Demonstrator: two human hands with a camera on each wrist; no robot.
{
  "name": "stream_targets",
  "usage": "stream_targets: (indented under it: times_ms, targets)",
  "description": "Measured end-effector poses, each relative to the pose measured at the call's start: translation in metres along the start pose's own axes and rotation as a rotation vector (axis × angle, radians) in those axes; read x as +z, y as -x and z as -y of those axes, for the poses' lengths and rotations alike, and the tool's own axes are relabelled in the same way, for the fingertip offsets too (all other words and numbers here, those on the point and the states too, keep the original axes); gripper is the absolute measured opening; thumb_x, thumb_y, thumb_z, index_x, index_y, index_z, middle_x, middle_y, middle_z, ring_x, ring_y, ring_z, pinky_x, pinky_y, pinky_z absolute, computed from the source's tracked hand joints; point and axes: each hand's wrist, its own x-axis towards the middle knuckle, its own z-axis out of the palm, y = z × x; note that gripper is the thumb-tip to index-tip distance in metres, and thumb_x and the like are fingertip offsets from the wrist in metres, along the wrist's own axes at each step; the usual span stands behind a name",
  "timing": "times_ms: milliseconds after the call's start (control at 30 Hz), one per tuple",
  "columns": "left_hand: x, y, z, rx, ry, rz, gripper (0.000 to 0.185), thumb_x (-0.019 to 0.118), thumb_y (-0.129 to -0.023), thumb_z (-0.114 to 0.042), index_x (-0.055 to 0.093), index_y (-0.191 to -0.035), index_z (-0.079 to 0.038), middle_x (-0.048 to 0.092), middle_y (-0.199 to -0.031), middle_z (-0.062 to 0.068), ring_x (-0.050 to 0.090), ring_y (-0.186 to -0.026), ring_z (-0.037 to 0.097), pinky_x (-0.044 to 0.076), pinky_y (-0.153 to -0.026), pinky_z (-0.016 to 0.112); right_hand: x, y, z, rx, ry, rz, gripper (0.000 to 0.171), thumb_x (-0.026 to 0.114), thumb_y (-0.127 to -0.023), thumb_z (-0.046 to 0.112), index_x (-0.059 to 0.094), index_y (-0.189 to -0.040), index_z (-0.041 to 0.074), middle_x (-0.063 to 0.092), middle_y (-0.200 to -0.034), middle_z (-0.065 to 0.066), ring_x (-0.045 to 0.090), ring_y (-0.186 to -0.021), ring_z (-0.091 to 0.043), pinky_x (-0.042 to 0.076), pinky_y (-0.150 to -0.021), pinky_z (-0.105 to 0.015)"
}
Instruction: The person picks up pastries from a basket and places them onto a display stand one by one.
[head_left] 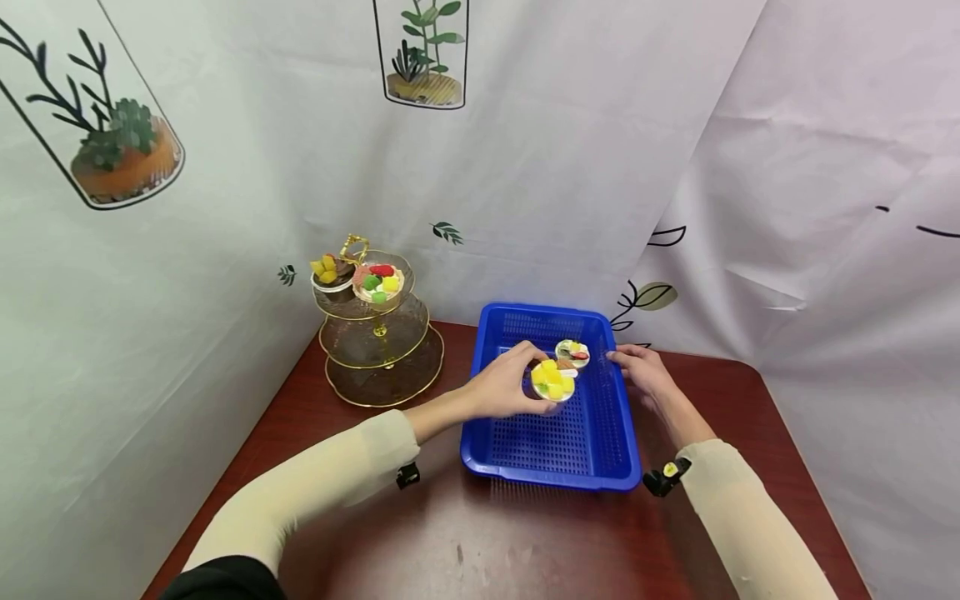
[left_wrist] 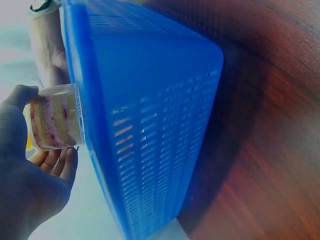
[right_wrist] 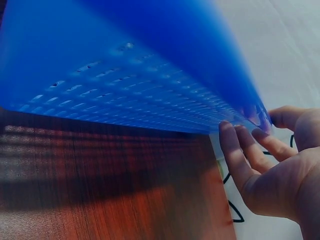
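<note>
My left hand (head_left: pixel 502 385) grips a clear dessert cup (head_left: pixel 553 381) between thumb and fingers, over the blue plastic basket (head_left: pixel 551 481). Yellow fruit cubes and a biscuit top this cup; from the left wrist view, pink and tan cake layers (left_wrist: pixel 55 120) show through its side, just beyond the basket's rim. A second dessert cup (head_left: pixel 573 353), with red and yellow topping, is at the far end inside the basket. At the basket's right rim, my right hand (head_left: pixel 647 373) pinches the edge, thumb on top and fingers (right_wrist: pixel 235 150) along the outer wall.
Left of the basket stands a three-tier glass stand (head_left: pixel 382 333) with gold edges. Its top tier holds a chocolate dessert cup (head_left: pixel 332 279) and a fruit-topped one (head_left: pixel 378 283). A white printed cloth (head_left: pixel 562 167) hangs behind the reddish-brown table (head_left: pixel 420 533).
</note>
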Motion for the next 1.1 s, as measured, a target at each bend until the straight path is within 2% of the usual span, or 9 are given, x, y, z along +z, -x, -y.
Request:
stream_targets:
  times_ms: [433,700,967,1100]
  targets:
    - [-0.022,0.015,0.003,0.027,0.05,-0.094,0.067,0.091,-0.08,-0.043,0.06,-0.13,-0.011,0.06,-0.122,-0.001,0.058,-0.11,0.012,0.053,-0.098,0.031,-0.001,-0.001,0.0,-0.003,-0.01,0.009,0.048,0.062,-0.109,0.027,0.053,-0.147,-0.001,0.067,-0.118,-0.012,0.07,-0.093,-0.017,0.063,-0.078,-0.033]
    - [-0.031,0.021,0.006,0.005,0.066,-0.106,0.069,0.09,-0.081,-0.043,0.06,-0.133,-0.009,0.06,-0.124,0.001,0.06,-0.111,0.014,0.054,-0.097,0.034,-0.001,-0.002,-0.001,-0.01,-0.01,0.011,0.046,0.063,-0.108,0.027,0.054,-0.144,-0.001,0.069,-0.106,-0.005,0.07,-0.087,-0.015,0.063,-0.075,-0.033]
    - [-0.041,0.026,0.003,-0.018,0.09,-0.094,0.066,0.089,-0.082,-0.043,0.059,-0.132,-0.012,0.059,-0.124,-0.002,0.06,-0.109,0.011,0.055,-0.097,0.033,-0.001,-0.002,-0.001,-0.011,-0.005,0.011,0.047,0.062,-0.109,0.026,0.053,-0.146,-0.001,0.068,-0.109,-0.006,0.069,-0.089,-0.014,0.063,-0.076,-0.033]
    - [-0.046,0.029,0.003,-0.021,0.095,-0.124,0.065,0.091,-0.081,-0.041,0.06,-0.131,-0.013,0.06,-0.124,-0.003,0.06,-0.108,0.011,0.055,-0.096,0.034,-0.001,-0.001,-0.001,-0.009,-0.006,0.008,0.046,0.063,-0.108,0.026,0.054,-0.145,-0.001,0.068,-0.107,-0.006,0.069,-0.088,-0.014,0.063,-0.075,-0.033]
